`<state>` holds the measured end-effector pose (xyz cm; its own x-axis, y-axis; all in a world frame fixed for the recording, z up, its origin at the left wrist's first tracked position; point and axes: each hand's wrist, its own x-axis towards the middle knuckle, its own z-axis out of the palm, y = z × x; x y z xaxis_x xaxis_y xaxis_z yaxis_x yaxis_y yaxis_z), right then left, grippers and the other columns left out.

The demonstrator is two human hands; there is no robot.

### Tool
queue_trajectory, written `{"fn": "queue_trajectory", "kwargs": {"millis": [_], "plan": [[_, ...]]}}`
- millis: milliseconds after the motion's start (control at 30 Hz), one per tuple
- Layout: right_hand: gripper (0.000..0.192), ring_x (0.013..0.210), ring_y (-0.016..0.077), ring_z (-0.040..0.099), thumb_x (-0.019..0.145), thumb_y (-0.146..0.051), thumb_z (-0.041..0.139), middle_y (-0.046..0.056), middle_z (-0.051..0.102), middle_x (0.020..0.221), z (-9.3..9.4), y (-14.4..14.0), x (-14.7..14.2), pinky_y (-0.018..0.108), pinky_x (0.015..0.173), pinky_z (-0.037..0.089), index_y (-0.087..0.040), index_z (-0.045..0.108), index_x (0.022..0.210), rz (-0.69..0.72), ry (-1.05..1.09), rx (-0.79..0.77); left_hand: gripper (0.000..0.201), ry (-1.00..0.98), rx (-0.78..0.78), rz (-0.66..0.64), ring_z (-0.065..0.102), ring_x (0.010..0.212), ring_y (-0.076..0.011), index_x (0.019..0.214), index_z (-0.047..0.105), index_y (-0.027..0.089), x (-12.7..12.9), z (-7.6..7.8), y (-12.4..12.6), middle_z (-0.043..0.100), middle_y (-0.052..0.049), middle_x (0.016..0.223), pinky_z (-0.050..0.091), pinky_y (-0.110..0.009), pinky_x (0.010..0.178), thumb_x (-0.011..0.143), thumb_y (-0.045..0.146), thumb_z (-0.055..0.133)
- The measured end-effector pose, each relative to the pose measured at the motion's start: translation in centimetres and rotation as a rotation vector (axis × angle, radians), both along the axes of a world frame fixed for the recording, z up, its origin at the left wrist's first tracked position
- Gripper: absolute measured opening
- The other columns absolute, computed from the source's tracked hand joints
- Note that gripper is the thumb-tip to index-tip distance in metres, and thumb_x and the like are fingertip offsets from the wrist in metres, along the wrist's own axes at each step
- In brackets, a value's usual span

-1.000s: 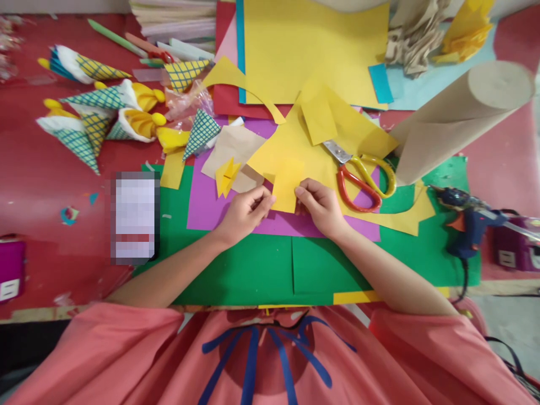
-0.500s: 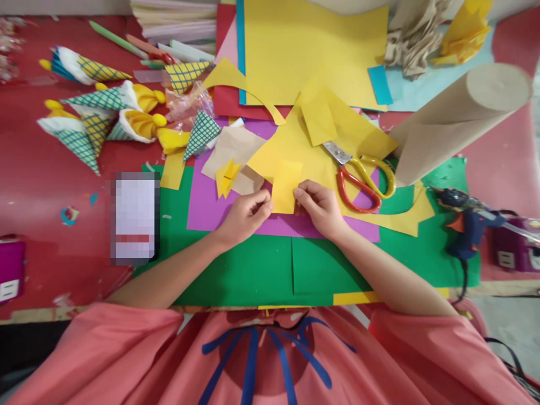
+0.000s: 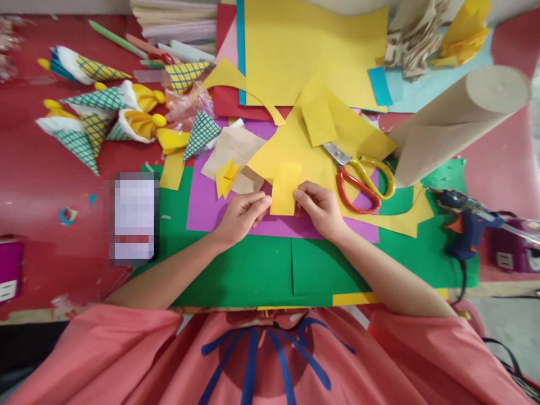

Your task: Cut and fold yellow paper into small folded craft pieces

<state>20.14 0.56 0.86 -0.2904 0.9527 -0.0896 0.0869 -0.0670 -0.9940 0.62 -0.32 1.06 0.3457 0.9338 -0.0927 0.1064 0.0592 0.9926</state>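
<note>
A small yellow paper rectangle (image 3: 285, 190) is held upright between my two hands, over purple and yellow sheets. My left hand (image 3: 244, 216) pinches its left edge between thumb and forefinger. At the opposite edge, my right hand (image 3: 319, 209) has its thumb and fingertips closed on the paper. A folded yellow paper piece (image 3: 228, 179) lies on a beige paper scrap (image 3: 242, 147), just beyond my left hand. Scissors (image 3: 358, 179) with red and yellow handles rest beside my right hand, on a large yellow sheet (image 3: 265, 154).
A blue glue gun (image 3: 466, 230) lies at the right, near a beige paper roll (image 3: 447, 124). Several small checkered cones (image 3: 80, 149) lie at the left. A phone (image 3: 134, 219) with a blurred screen rests on the green mat (image 3: 236, 270). Yellow cardstock (image 3: 316, 50) is at the back.
The yellow paper stays between both hands. My left thumb and fingers have shifted slightly at its edge; everything else looks the same.
</note>
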Motion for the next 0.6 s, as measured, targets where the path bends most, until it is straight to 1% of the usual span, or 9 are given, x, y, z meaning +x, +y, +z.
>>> {"fn": "queue_trajectory", "kwargs": {"millis": [133, 167, 233, 333, 500, 600], "plan": [[0.035, 0.054, 0.0094, 0.049, 0.091, -0.046, 0.052, -0.003, 0.054, 0.059, -0.06, -0.07, 0.0, 0.025, 0.055, 0.038, -0.019, 0.051, 0.069, 0.039, -0.053, 0.033, 0.054, -0.021, -0.018, 0.029, 0.042, 0.04, -0.0067, 0.054, 0.045, 0.018, -0.04, -0.33, 0.0, 0.044, 0.002, 0.045, 0.032, -0.02, 0.04, 0.096, 0.051, 0.035], [0.035, 0.054, 0.0094, 0.049, 0.091, -0.046, 0.052, -0.003, 0.054, 0.059, -0.08, -0.09, 0.0, 0.025, 0.055, 0.038, -0.019, 0.051, 0.069, 0.046, -0.066, 0.041, 0.054, -0.014, -0.022, 0.031, 0.043, 0.041, -0.0068, 0.055, 0.046, 0.018, -0.02, -0.37, 0.01, 0.045, 0.002, 0.046, 0.033, -0.02, 0.041, 0.096, 0.051, 0.035], [0.035, 0.054, 0.0096, 0.05, 0.091, -0.047, 0.051, -0.003, 0.054, 0.059, -0.12, -0.11, -0.01, 0.024, 0.054, 0.038, -0.019, 0.051, 0.069, 0.06, -0.081, 0.042, 0.047, 0.016, -0.023, 0.032, 0.043, 0.041, -0.0065, 0.06, 0.046, 0.018, 0.03, -0.38, 0.03, 0.045, 0.004, 0.047, 0.034, -0.019, 0.042, 0.095, 0.05, 0.04], [0.036, 0.055, 0.0097, 0.05, 0.091, -0.047, 0.051, -0.002, 0.055, 0.06, -0.13, -0.13, -0.02, 0.025, 0.055, 0.038, -0.019, 0.051, 0.069, 0.083, -0.087, 0.036, 0.039, 0.061, -0.013, 0.036, 0.044, 0.041, -0.0054, 0.064, 0.041, 0.019, 0.12, -0.28, 0.06, 0.044, 0.006, 0.048, 0.035, -0.017, 0.042, 0.091, 0.046, 0.051], [0.034, 0.055, 0.0094, 0.049, 0.092, -0.043, 0.051, -0.002, 0.054, 0.06, -0.05, -0.14, 0.0, 0.025, 0.056, 0.038, -0.018, 0.052, 0.069, 0.11, -0.088, 0.057, 0.034, 0.06, -0.018, 0.016, 0.049, 0.041, -0.005, 0.071, 0.042, 0.02, 0.19, -0.07, 0.09, 0.048, 0.007, 0.05, 0.037, -0.014, 0.04, 0.091, 0.045, 0.052], [0.032, 0.06, 0.0102, 0.052, 0.092, -0.043, 0.052, -0.001, 0.057, 0.065, -0.05, -0.11, 0.02, 0.025, 0.059, 0.04, -0.018, 0.055, 0.073, 0.101, -0.056, 0.036, 0.033, 0.035, -0.008, 0.068, 0.049, 0.039, -0.0047, 0.069, 0.042, 0.02, 0.14, -0.24, 0.2, 0.047, 0.007, 0.049, 0.036, -0.013, 0.037, 0.09, 0.043, 0.054]]}}
